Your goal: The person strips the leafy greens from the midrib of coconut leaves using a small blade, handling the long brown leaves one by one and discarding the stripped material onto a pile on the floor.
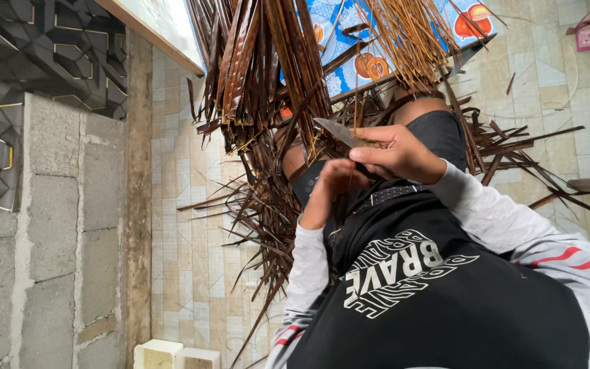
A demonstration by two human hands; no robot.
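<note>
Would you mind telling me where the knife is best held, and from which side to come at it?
Probably by the handle, where the right hand already wraps it. The knife's bare blade juts up-left toward the hanging leaf strips, so come from the handle end, on the body side, away from the point. The left hand sits just below.

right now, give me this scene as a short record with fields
left hand: curled close under the right hand, near dark strips; grip unclear
right hand: grip shut on a knife, blade pointing to the strips
strips: bundle of dried brown leaf strips, with loose ones spread on the tiled floor
behind: blue patterned mat under paler thin sticks
side: grey block wall
</note>
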